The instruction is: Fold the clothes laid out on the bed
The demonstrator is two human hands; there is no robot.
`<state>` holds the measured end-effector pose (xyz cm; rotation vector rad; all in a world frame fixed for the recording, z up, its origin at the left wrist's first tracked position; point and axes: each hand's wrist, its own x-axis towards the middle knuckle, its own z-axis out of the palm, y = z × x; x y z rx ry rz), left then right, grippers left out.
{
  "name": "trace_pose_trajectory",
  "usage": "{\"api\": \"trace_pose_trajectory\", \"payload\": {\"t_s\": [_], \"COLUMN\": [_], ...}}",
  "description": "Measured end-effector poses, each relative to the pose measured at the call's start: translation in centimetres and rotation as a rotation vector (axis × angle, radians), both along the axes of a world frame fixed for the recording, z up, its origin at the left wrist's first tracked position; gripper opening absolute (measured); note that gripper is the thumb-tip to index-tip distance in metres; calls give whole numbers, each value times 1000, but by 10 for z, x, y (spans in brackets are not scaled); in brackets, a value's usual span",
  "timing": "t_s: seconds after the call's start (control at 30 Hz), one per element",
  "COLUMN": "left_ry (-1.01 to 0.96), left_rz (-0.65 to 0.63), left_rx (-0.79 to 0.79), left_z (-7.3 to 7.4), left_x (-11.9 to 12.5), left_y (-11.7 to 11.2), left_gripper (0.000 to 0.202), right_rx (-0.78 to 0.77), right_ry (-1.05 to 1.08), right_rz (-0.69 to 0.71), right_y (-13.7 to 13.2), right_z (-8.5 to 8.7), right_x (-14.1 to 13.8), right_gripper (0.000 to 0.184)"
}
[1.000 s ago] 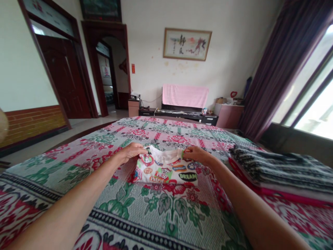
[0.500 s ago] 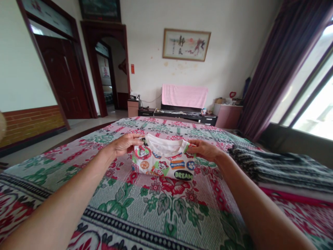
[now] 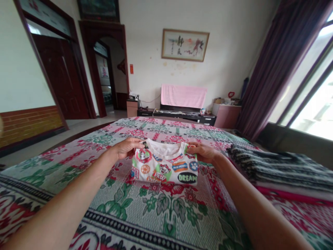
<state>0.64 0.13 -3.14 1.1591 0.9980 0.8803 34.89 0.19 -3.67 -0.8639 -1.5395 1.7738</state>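
Observation:
A white T-shirt (image 3: 163,168) with colourful cartoon prints is folded into a small rectangle, its round neckline on the far side. My left hand (image 3: 128,147) pinches its far left corner near the shoulder. At the far right corner, my right hand (image 3: 201,151) grips the cloth between thumb and fingers. The shirt is over the flowered bedspread (image 3: 166,205), its near edge low against it; whether its whole underside touches cannot be made out.
To the right lies a folded stack of black-and-white knitted clothing (image 3: 281,170) with pink cloth beneath. Past the bed's far edge stand a low black cabinet (image 3: 208,120) and a screen under a pink cloth (image 3: 183,95). A purple curtain (image 3: 270,69) hangs at the right window.
The shirt's front has come down and toward me, showing more of its print and lying flatter. Both hands keep their hold at the corners and have lowered slightly.

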Motion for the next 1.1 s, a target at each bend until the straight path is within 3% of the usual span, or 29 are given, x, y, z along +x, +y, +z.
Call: {"api": "trace_pose_trajectory", "payload": {"t_s": [0.17,0.33,0.43,0.63,0.83,0.97,1.1], "left_ry": [170,459,607,575,543,517,522], "left_rz": [124,241,240,199,238,274,303], "left_rx": [51,305,418,379,363,386,385], "left_z": [-34,-55,-58,-56,-60,-64,-67], "left_x": [6,10,8,5,5,2,0], "left_y": [13,17,17,17,19,17,16], "left_gripper": [28,38,45,54,59,61,68], "right_rx": [37,203,291,391,285,208,226], "right_ry": [-161,-461,-572,-641,-444,-304,-401], "right_rz": [-215,-423,-439,-466,-470,-554,-644], "right_y": [16,22,22,19,0,-18,-30], "right_z": [-32,-45,-47,-50,-47,-51,-55], "right_x": [-8,-16,-19,-22,-18,-17,-22], "right_gripper": [29,30,28,23,39,44,39]}}
